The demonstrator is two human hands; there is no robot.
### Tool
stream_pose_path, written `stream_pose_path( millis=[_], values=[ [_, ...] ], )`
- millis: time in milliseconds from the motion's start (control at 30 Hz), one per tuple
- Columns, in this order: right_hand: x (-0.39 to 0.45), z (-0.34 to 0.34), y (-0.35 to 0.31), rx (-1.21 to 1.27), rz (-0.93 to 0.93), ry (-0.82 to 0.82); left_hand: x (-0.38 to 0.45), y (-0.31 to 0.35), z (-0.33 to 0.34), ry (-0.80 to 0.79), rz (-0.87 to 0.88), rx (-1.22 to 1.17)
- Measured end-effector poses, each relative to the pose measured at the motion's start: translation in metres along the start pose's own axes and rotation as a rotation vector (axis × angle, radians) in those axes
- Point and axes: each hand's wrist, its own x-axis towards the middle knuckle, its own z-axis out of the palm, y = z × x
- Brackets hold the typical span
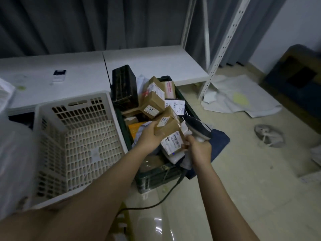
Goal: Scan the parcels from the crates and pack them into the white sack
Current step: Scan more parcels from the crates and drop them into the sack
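Head view, scanning stage. The left hand (149, 136) grips a brown cardboard parcel (171, 134) by its upper left end, fingers curled round the edge, holding it above the near half of the dark green crate (156, 176). The parcel's long axis runs from upper left to lower right, so its white shipping label (172, 142) lies at the end nearest the right hand (199, 147). That hand is closed round the grip of a corded barcode scanner (198, 126), whose head sits just right of the parcel, above the label; whether its window faces the label cannot be told. The right hand is thus the nearer one to the label, and the scan appears to turn on squaring the scanner head to that lower right end. More boxed parcels (152, 105) fill the far half of the green crate. A white perforated crate (76, 108) stands just left of the green crate, with no parcels visible inside. A blurred pale mass, possibly the white sack (13, 153), lies left of the white crate; its mouth is not visible.
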Motion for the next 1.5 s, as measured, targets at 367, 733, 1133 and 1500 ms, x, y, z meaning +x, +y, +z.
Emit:
stream_pose_path(
  millis=[367,733,1133,1500],
  values=[
    [0.031,0.032,0.004,-0.050,0.034,-0.076,0.023,-0.034,0.008,0.002,-0.196,-0.159],
    [-0.035,0.040,-0.010,0.010,-0.076,-0.192,-0.020,-0.016,-0.075,0.063,-0.042,-0.091],
    [-0.141,0.111,-0.098,0.114,-0.335,-0.447,-0.131,0.021,-0.218,0.294,0.137,0.079],
    [-0.271,0.232,-0.136,0.039,-0.461,-0.755,-0.260,-0.023,-0.347,0.771,0.008,-0.546]
  ],
)
